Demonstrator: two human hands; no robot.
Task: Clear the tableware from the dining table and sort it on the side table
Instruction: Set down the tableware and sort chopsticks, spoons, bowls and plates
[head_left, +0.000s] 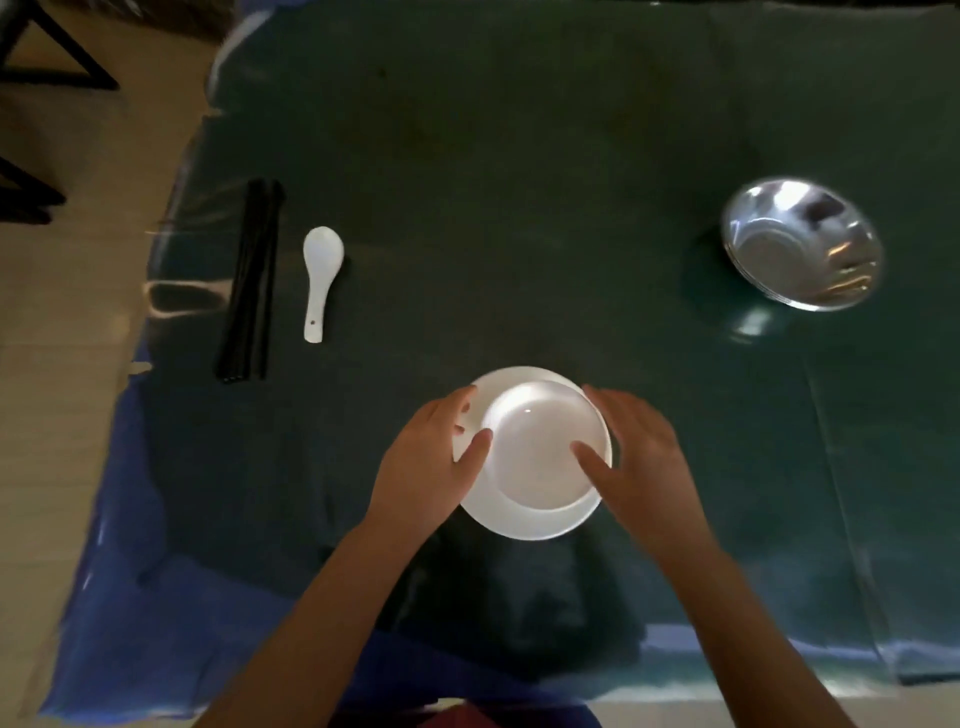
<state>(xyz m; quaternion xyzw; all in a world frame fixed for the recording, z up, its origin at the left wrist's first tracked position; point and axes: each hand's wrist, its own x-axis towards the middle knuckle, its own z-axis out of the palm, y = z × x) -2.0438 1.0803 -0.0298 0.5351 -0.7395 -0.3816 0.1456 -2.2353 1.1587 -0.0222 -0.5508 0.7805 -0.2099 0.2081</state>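
Observation:
A white bowl (540, 447) sits on a white plate (519, 526) near the front middle of the dark green table (519, 182). My left hand (426, 467) clasps the bowl's left side, with the thumb against its rim and the fingers lying over the plate's left edge. My right hand (641, 457) clasps the right side, with the thumb hooked inside the rim. A white ceramic spoon (319, 275) and black chopsticks (252, 280) lie at the left. A steel bowl (800, 244) stands at the right.
A blue cover (130, 597) hangs over the table's left and front edges. Dark chair legs (31, 73) stand on the pale floor at the upper left. The table's left edge runs close to the chopsticks.

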